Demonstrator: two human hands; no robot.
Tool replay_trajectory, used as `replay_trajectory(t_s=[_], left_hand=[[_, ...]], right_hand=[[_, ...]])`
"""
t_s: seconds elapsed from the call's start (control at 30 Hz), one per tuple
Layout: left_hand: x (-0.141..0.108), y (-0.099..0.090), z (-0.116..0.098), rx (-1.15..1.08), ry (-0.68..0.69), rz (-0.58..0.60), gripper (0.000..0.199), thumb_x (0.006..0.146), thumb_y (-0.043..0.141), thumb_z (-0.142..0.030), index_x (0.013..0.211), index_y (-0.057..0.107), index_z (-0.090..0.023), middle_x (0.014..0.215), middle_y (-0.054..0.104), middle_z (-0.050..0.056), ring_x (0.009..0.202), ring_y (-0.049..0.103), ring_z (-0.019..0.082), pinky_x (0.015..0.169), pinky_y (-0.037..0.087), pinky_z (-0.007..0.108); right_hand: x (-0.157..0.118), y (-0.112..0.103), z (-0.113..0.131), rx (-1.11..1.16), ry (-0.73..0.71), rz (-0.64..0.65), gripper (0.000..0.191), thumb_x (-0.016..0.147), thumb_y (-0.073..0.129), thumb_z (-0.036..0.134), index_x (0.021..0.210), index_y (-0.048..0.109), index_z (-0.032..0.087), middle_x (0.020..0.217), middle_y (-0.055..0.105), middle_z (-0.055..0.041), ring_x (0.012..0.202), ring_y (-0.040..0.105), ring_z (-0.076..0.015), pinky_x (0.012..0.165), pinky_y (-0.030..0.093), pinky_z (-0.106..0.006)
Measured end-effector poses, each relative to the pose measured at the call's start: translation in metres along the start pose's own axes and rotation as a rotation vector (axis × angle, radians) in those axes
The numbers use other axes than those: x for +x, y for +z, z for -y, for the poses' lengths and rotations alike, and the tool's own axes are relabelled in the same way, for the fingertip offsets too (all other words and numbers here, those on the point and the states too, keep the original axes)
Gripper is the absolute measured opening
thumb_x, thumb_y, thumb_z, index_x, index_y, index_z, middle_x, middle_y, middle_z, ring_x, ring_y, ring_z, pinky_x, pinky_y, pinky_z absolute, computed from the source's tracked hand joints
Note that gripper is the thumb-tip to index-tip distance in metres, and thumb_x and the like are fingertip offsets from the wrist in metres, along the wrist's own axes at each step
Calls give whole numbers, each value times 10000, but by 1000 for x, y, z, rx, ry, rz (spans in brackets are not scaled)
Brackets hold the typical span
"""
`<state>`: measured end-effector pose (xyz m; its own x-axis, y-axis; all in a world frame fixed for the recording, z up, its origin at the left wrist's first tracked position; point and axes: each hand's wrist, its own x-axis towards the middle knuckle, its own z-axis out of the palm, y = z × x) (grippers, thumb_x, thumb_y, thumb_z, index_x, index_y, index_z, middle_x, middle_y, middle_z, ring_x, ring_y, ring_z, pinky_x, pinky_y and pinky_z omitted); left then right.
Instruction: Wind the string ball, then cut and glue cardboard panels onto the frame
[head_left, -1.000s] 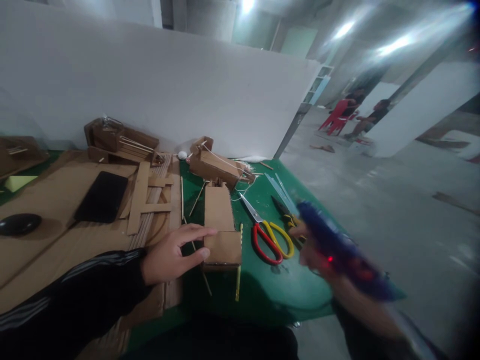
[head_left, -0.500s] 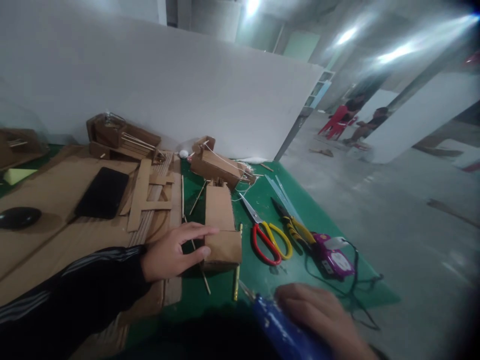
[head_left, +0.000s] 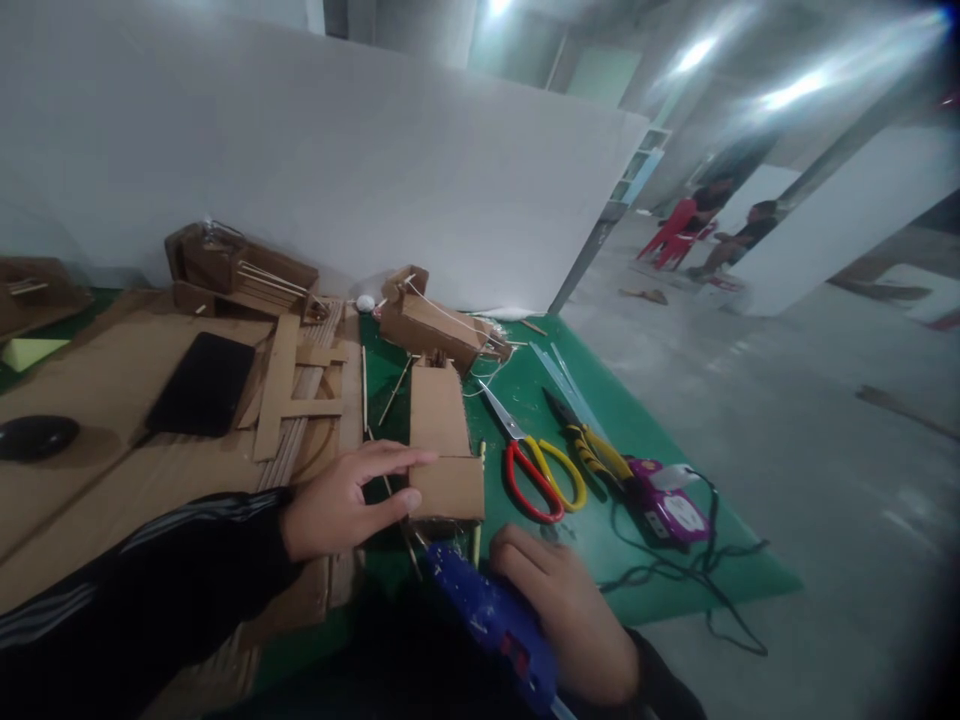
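Note:
My left hand [head_left: 352, 500] rests on a small cardboard box model [head_left: 448, 490], thumb and forefinger stretched apart along its left side. In my right hand [head_left: 566, 610] is a blue hot glue gun [head_left: 480, 605] with a glue stick showing at its rear. Its metal tip is close to the near left edge of the box; whether they touch I cannot tell. Thin strands hang below that edge. A thin yellowish stick [head_left: 477, 548] shows at the box's right side. Red-and-yellow-handled scissors [head_left: 534, 480] lie to the right of the box.
Pliers [head_left: 581, 440], clear glue sticks [head_left: 564, 380] and a purple power strip [head_left: 667, 503] with a cord lie on the green tabletop [head_left: 637, 410]. Other cardboard models [head_left: 442, 330] stand behind. A black phone-like slab [head_left: 202, 385] and a mouse [head_left: 36, 437] are left. People sit far right.
My right hand has brought the glue gun leftward and forward, from beside the box to its near edge. My left hand stays in place on the box.

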<state>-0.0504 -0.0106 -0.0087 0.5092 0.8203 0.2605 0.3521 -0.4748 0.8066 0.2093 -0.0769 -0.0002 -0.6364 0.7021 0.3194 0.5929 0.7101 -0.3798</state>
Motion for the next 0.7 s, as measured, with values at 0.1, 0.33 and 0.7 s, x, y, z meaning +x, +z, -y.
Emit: replay_trajectory(t_s=[0.1,0.33,0.7], left_hand=[[0,0,0,13,1,1,399,895,592,-327,1284,622,-245,1232,673,72,1126,615,218,1002,480,345],[0,0,0,0,-7,1,396,894,596,-331,1282,622,-252,1250,668,67,1147,609,219,1009,477,340],[0,0,0,14,-10,7,393,897,595,-332,1281,619,-251,1234,666,65,1112,617,205,998,479,324]], right_hand=[[1,-1,1,-13,-1,-11,126,915,434,248,796,450,212,732,532,-22,600,507,-149,522,341,-264],[3,-1,3,-46,41,1,109,892,446,217,783,450,212,717,534,-22,593,516,-151,518,342,-259],[2,2,2,-60,48,-26,145,888,439,211,744,417,220,695,516,-14,586,512,-152,521,339,-261]])
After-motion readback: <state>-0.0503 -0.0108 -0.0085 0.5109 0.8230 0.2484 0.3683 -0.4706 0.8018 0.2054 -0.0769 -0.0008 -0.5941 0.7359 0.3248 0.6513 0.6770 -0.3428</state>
